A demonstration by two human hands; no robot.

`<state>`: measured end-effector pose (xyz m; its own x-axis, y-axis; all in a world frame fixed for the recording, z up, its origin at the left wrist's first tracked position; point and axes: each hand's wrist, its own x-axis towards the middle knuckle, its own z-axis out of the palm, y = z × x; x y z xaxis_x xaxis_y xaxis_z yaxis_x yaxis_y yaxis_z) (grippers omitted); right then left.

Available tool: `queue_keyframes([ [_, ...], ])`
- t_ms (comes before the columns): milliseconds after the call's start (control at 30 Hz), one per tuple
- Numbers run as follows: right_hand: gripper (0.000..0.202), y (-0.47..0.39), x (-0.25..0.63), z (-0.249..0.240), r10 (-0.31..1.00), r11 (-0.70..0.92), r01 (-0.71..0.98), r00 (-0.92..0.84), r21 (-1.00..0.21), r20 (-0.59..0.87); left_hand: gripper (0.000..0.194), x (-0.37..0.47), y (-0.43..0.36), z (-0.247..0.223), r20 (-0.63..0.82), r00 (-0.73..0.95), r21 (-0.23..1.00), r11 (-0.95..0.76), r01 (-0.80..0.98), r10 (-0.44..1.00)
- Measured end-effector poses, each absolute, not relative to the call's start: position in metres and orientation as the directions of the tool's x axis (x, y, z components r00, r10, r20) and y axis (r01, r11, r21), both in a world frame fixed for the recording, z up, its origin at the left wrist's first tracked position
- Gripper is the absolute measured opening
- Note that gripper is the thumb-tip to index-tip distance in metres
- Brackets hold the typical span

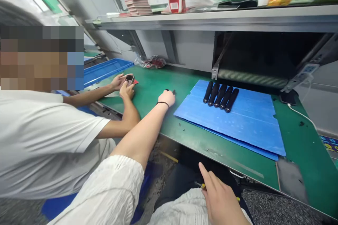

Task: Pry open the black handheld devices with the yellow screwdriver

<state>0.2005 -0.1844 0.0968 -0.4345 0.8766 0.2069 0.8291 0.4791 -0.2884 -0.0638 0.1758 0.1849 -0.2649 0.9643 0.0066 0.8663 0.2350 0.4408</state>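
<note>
My left hand [167,99] reaches out over the green table, fingers closed around a black object [174,92]. Only small dark parts of it show beyond the fingers, so its kind is unclear. Low at the front, my right hand [220,197] is near my lap with the index finger extended. It holds a thin tool with a yellow handle [203,186] and metal tip, which looks like a small screwdriver, mostly covered by the palm. Several black cylindrical handles [220,96] with shiny ends lie side by side on a blue corrugated sheet [237,130].
On the left sits a co-worker [47,140] whose hands hold a phone [129,79]. A dark flat phone-like slab [292,181] lies at the table's front right edge. Above runs a shelf [211,19] with packets; a blue tray [111,68] stands at the back left.
</note>
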Motion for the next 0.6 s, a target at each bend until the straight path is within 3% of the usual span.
queue_keyframes([
  [133,0.084,-0.191,0.216,0.090,0.883,0.465,0.835,-0.413,-0.295,0.223,0.024,-0.066,0.179,0.188,0.154,-0.183,0.354,0.119,0.928,0.971],
  [267,0.077,-0.191,0.226,0.095,0.902,0.422,0.849,-0.357,-0.317,0.245,0.032,-0.027,0.187,0.199,0.234,-0.077,0.353,-0.011,0.936,0.969],
  [433,0.065,-0.186,0.222,0.100,0.896,0.434,0.856,-0.377,-0.280,0.237,0.040,0.067,0.200,0.192,0.149,0.183,0.418,-0.230,0.879,0.972],
  [600,0.063,-0.188,0.221,0.102,0.888,0.444,0.858,-0.383,-0.259,0.255,0.036,0.096,0.202,0.191,-0.024,0.158,0.486,-0.126,0.865,0.987],
])
